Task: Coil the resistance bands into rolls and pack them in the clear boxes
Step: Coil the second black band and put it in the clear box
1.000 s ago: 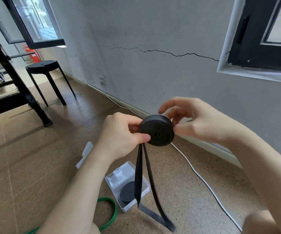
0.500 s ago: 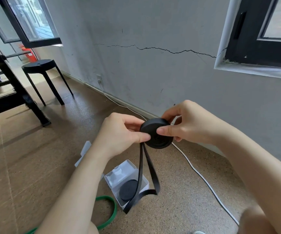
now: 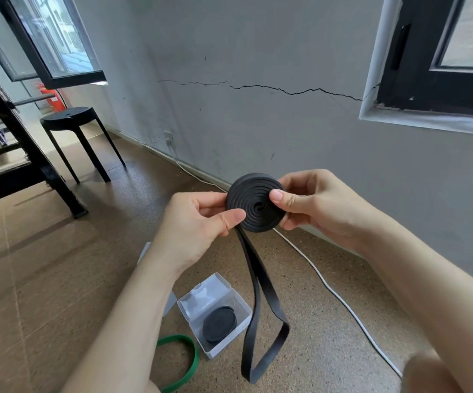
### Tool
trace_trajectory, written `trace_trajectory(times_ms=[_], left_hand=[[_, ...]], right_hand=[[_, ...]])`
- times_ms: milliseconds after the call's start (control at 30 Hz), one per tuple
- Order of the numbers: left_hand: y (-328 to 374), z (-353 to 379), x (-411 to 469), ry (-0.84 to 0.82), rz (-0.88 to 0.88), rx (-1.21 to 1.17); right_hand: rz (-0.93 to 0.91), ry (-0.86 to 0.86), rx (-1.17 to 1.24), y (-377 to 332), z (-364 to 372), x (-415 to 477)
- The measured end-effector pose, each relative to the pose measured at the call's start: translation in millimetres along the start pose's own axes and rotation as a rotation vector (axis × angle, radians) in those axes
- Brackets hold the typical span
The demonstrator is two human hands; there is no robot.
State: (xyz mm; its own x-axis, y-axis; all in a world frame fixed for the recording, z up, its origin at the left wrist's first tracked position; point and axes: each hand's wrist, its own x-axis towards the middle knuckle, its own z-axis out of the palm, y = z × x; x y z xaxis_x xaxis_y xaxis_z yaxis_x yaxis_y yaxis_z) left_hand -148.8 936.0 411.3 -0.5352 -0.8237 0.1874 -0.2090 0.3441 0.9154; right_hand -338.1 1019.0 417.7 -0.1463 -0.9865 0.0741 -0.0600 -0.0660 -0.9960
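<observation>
A black resistance band [image 3: 255, 206] is wound into a flat spiral roll held up in front of me, its face turned to the camera. My left hand [image 3: 201, 225] pinches the roll's left edge and my right hand [image 3: 312, 202] pinches its right side, thumb on the face. The band's loose tail [image 3: 261, 330] hangs down as a loop above the floor. Below, a clear box [image 3: 215, 290] stands open on the floor with another black roll [image 3: 219, 323] inside. A green band [image 3: 190, 364] lies on the floor left of the box, partly hidden by my left arm.
A white cable [image 3: 340, 299] runs along the floor by the grey wall. A black stool [image 3: 70, 120] and a black metal frame [image 3: 17, 154] stand at the back left. Another clear box part [image 3: 144, 252] shows behind my left forearm. My knee [image 3: 434, 373] is at the lower right.
The roll has been turned so its spiral face points at the camera. The hanging tail has shortened and lifted off the floor. My right thumb now presses on the roll's face.
</observation>
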Motion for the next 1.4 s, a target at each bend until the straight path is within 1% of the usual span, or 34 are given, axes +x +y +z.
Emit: trace_trajectory(times_ms=[67,133,167,233,267,333,400,500,600,667,733,800,867,967,1100,1200,1267,1333,1400], left_hand=[[-1.7,-0.2,0.2,0.027,0.065,0.196],[-2.4,1.4,-0.6,0.049,0.125,0.393],[-2.2,3.2,-1.0,0.04,0.153,0.458],[0.5,7.3,-2.8,-0.015,0.18,0.561],[2.3,9.4,-3.8,-0.051,0.181,0.62],[5.0,13.8,-5.5,-0.107,0.206,0.755],[6.2,16.6,-6.2,-0.121,0.245,0.834],[2.8,17.9,-6.3,-0.115,0.257,0.794],[-0.8,18.9,-4.6,-0.054,0.201,0.604],[-2.8,17.9,-2.4,0.0,0.123,0.419],[-4.6,14.5,0.5,0.028,0.044,0.254],[-4.9,12.0,1.6,0.03,0.007,0.184],[-5.2,13.5,2.2,0.04,0.012,0.227],[-3.6,17.8,-0.1,0.062,0.073,0.394],[-2.7,19.5,-2.4,0.093,0.31,0.605],[-4.4,19.3,-2.1,0.074,0.392,0.688],[-4.7,20.8,-2.6,0.091,0.351,0.588],[-2.9,19.9,-2.2,0.126,0.229,0.392],[-2.3,16.2,0.6,0.107,0.107,0.253]], right_hand=[[0.046,-0.04,-0.095,0.3,-0.2,-1.6],[0.055,-0.055,-0.331,-3.2,-0.6,-4.4],[0.01,-0.042,-0.5,-5.9,-1.1,-5.5],[-0.142,0.002,-0.824,-11.1,1.0,-7.3],[-0.19,0.009,-0.923,-13.9,4.5,-8.9],[-0.203,-0.018,-1.032,-14.4,12.9,-10.3],[-0.157,-0.033,-1.115,-12.5,19.1,-9.9],[-0.126,-0.036,-1.164,-12.3,20.2,-8.9],[-0.164,-0.002,-1.207,-11.3,17.3,-7.7],[-0.172,0.038,-1.145,-10.2,12.5,-6.1],[-0.16,0.069,-1.025,-9.4,7.5,-4.7],[-0.151,0.083,-0.957,-8.0,4.5,-3.1],[-0.15,0.092,-0.95,-5.5,3.8,-1.5],[-0.146,0.104,-0.916,-4.5,4.3,-0.1],[-0.153,0.064,-0.887,-7.6,6.0,-2.5],[-0.167,0.019,-1.05,-6.4,11.8,-5.7],[-0.176,0.051,-1.098,-6.2,12.4,-6.3],[-0.179,0.09,-1.048,-6.4,9.3,-6.6],[-0.162,0.102,-0.95,-6.6,5.8,-6.3]])
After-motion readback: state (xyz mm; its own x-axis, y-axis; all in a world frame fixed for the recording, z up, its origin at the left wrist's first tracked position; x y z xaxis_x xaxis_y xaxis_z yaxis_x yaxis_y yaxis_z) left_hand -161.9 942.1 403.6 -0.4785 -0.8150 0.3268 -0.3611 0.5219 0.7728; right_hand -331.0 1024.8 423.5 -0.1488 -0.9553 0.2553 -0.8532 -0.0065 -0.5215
